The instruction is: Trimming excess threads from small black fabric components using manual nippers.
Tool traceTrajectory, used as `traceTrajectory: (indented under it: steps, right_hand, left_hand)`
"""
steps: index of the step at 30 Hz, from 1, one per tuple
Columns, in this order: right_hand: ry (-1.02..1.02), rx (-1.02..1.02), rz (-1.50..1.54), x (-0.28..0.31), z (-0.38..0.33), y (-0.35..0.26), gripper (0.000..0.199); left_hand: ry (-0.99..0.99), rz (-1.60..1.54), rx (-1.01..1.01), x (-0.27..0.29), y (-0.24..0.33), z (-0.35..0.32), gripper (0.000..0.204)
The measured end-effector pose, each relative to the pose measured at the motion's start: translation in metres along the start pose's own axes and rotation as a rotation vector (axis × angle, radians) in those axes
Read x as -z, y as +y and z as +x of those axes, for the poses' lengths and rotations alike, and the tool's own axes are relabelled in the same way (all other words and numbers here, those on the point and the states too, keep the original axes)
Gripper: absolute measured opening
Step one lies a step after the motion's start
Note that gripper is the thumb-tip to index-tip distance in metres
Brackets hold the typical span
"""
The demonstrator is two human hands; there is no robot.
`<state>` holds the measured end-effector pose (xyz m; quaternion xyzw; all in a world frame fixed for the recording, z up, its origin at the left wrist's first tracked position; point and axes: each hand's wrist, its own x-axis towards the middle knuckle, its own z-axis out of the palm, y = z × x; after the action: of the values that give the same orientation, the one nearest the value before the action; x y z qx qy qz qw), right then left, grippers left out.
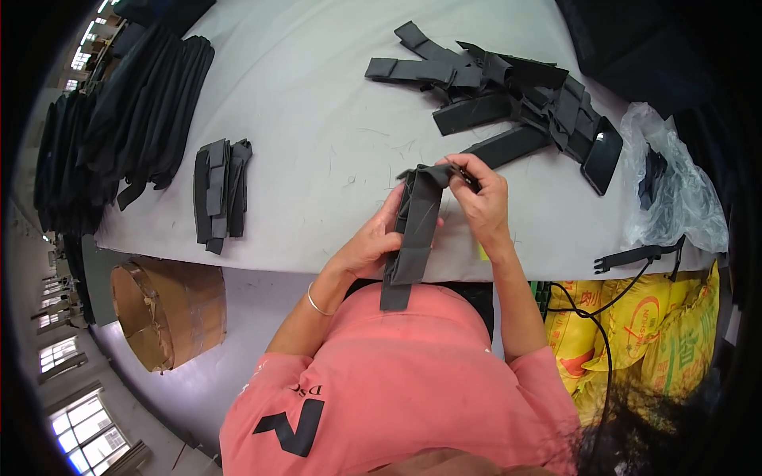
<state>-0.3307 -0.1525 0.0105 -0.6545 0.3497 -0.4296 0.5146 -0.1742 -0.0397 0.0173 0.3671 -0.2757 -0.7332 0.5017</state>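
A long dark grey fabric strip, folded and layered, hangs between my hands at the table's front edge. My left hand grips its left side, the thumb lying across toward the fabric. At its upper end my right hand pinches a dark flap between thumb and fingers. What lies under the fingertips is partly hidden. Beyond my right hand spreads a loose heap of similar strips. To the left, several strips lie together in a small stack.
Dark folded fabric pieces are piled at the left. On the right lie a black phone, a clear plastic bag and a buckled strap. Below the table stand a cardboard barrel and yellow sacks, with a black cable hanging there.
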Motion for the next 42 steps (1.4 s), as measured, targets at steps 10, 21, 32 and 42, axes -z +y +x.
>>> traceTrajectory:
  steps: [10,21,32,42]
  right_hand:
    - [-0.216,-0.297,0.29,-0.012,0.006,-0.023,0.014]
    - [-0.083,0.266,-0.447,-0.013,-0.032,-0.008,0.026]
    - [-0.048,0.299,-0.527,-0.019,-0.028,-0.008,0.015]
    - [-0.079,-0.052,-0.077,-0.026,-0.035,-0.019,0.02]
  left_hand:
    - [0.117,-0.036,-0.023,-0.003,0.026,0.022,0.042]
    - [0.308,-0.469,-0.017,0.013,0.013,0.022,0.04]
    - [0.267,-0.482,-0.029,0.016,0.012,0.019,0.038]
    - [0.105,-0.483,-0.094,0.022,0.015,0.016,0.053]
